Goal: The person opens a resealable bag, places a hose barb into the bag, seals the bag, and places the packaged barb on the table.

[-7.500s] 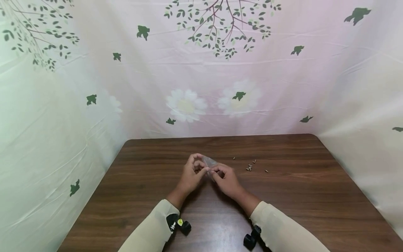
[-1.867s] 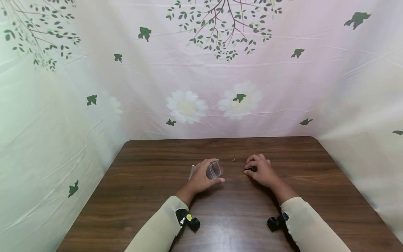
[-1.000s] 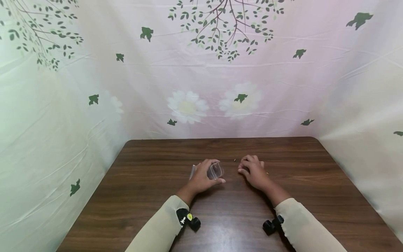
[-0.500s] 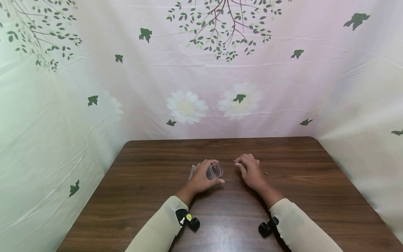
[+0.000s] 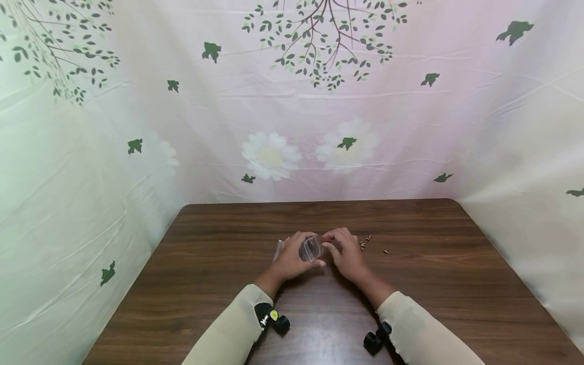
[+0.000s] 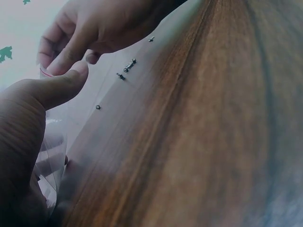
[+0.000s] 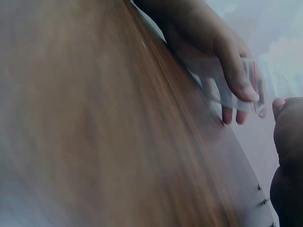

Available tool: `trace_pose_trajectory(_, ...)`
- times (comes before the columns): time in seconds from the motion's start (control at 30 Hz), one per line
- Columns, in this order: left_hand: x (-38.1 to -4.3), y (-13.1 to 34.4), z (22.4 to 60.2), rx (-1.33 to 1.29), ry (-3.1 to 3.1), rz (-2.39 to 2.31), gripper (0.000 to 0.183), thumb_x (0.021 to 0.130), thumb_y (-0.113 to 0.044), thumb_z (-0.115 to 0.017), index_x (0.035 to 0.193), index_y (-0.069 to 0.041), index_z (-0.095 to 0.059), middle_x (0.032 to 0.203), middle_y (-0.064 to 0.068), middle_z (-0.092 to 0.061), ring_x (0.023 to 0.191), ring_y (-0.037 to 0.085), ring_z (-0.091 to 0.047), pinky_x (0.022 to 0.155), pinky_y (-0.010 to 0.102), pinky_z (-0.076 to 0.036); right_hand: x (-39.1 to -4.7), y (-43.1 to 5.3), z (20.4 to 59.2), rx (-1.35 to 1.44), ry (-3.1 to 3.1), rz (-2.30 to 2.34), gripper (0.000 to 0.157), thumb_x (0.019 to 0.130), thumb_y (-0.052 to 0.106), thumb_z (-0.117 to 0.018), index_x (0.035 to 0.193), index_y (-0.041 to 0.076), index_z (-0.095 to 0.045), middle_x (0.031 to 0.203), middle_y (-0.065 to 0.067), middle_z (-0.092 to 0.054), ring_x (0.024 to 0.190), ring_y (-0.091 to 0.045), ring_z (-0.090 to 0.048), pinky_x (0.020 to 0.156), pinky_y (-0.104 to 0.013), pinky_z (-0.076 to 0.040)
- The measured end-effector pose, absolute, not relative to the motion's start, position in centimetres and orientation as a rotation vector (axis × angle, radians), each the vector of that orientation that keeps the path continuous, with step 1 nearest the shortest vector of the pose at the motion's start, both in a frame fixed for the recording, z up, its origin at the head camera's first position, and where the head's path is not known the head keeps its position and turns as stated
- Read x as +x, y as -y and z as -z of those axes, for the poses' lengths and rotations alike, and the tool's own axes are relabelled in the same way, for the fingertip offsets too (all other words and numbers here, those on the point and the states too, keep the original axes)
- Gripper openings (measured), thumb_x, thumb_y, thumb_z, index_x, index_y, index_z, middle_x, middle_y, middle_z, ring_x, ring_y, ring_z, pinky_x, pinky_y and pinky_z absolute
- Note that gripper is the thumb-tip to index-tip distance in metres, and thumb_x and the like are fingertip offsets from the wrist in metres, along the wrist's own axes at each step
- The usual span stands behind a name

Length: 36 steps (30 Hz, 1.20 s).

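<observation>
My left hand (image 5: 292, 256) holds a small clear zip bag (image 5: 311, 248) between thumb and curved fingers, its mouth spread open toward the right. A red line runs along the bag's edge in the right wrist view. The right hand (image 5: 347, 253) is right at the bag mouth, thumb and forefinger drawn close together; I cannot tell whether something small sits between them. In the left wrist view the right fingertips overlap the bag's rim, next to the left thumb (image 6: 66, 85). To the right lie small metal screws (image 5: 362, 245) in a loose group.
A stray screw (image 5: 385, 251) lies right of the group, and a lone screw (image 6: 98, 107) shows apart in the left wrist view. The brown wooden table (image 5: 205, 284) meets printed cloth (image 5: 292, 101) at the back and sides.
Both hands first worked together at the bag; later the left hand held it open while the right reached to the screws. The right hand has since moved left to the bag mouth, uncovering the screws.
</observation>
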<state>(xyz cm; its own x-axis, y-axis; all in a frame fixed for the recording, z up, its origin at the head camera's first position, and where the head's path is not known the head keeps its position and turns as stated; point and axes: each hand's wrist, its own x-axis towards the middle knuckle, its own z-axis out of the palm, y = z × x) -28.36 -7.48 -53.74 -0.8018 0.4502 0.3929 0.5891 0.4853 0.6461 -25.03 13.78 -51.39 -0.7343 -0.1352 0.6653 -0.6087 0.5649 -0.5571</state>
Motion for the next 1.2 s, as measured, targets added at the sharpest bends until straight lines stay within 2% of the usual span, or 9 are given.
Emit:
trace_pose_trajectory(0.23, -27.6, 7.6, 52.8, -0.902, 2.579, 1.231, 0.080, 0.084, -0.062, -0.089, 0.145, -0.019, -0.061, 0.138, 0.005, -0.068, 0.120, 0.020, -0.064, 0.110, 0.054, -0.043, -24.9, -12.9, 51.6, 0.622, 2.190, -1.036, 0.024, 0.085, 0.000, -0.087, 0.106, 0.005, -0.077, 0.104, -0.007, -0.080, 0.104, -0.027, -0.069, 0.089, -0.044, -0.045)
trace_pose_trajectory(0.5, -27.5, 7.6, 52.5, -0.902, 2.560, 1.218, 0.078, 0.083, -0.061, -0.090, 0.142, -0.018, -0.062, 0.135, 0.004, -0.069, 0.117, 0.020, -0.066, 0.108, 0.053, -0.044, -25.5, -14.6, 51.7, 0.567, 2.155, -1.050, 0.023, 0.086, -0.012, -0.080, 0.104, 0.003, -0.077, 0.103, -0.009, -0.079, 0.102, -0.030, -0.065, 0.085, -0.037, -0.030)
trace_pose_trajectory(0.7, -28.3, 7.5, 53.7, -0.908, 2.515, 1.208, 0.078, 0.080, -0.068, -0.089, 0.138, -0.023, -0.063, 0.128, -0.002, -0.070, 0.111, 0.014, -0.065, 0.103, 0.044, -0.044, -25.8, -16.9, 51.6, 0.506, 2.209, -1.037, 0.023, 0.089, -0.015, -0.077, 0.105, 0.003, -0.076, 0.105, -0.009, -0.077, 0.104, -0.031, -0.065, 0.084, -0.039, -0.030)
trace_pose_trajectory(0.8, -28.5, 7.3, 53.9, -0.898, 2.512, 1.200, 0.076, 0.078, -0.062, -0.093, 0.136, -0.023, -0.063, 0.125, -0.003, -0.070, 0.109, 0.013, -0.064, 0.102, 0.044, -0.044, -25.8, -17.5, 51.5, 0.480, 2.273, -1.067, 0.025, 0.091, -0.018, -0.071, 0.107, 0.001, -0.076, 0.109, -0.011, -0.076, 0.109, -0.033, -0.063, 0.088, -0.042, -0.030)
trace_pose_trajectory(0.93, -27.9, 7.3, 52.7, -0.870, 2.576, 1.214, 0.076, 0.077, -0.048, -0.098, 0.137, -0.018, -0.063, 0.127, 0.000, -0.070, 0.112, 0.018, -0.065, 0.106, 0.048, -0.043, -25.7, -17.8, 51.4, 0.458, 2.346, -1.095, 0.034, 0.087, -0.021, -0.063, 0.111, 0.000, -0.076, 0.116, -0.014, -0.074, 0.112, -0.035, -0.061, 0.091, -0.046, -0.030)
trace_pose_trajectory(1.07, -27.5, 7.4, 52.1, -0.863, 2.605, 1.250, 0.076, 0.079, -0.043, -0.098, 0.139, -0.017, -0.061, 0.133, 0.003, -0.069, 0.117, 0.021, -0.065, 0.110, 0.053, -0.043, -25.7, -18.2, 51.5, 0.484, 2.400, -1.088, 0.037, 0.085, -0.020, -0.061, 0.112, 0.000, -0.077, 0.120, -0.014, -0.072, 0.119, -0.037, -0.059, 0.094, -0.050, -0.028)
trace_pose_trajectory(1.2, -27.7, 7.5, 52.3, -0.865, 2.612, 1.232, 0.072, 0.082, -0.038, -0.096, 0.141, -0.017, -0.060, 0.135, 0.004, -0.068, 0.118, 0.021, -0.064, 0.110, 0.052, -0.045, -25.7, -19.3, 51.6, 0.509, 2.454, -1.051, 0.035, 0.084, -0.017, -0.064, 0.111, 0.001, -0.077, 0.124, -0.015, -0.069, 0.126, -0.040, -0.053, 0.094, -0.052, -0.024)
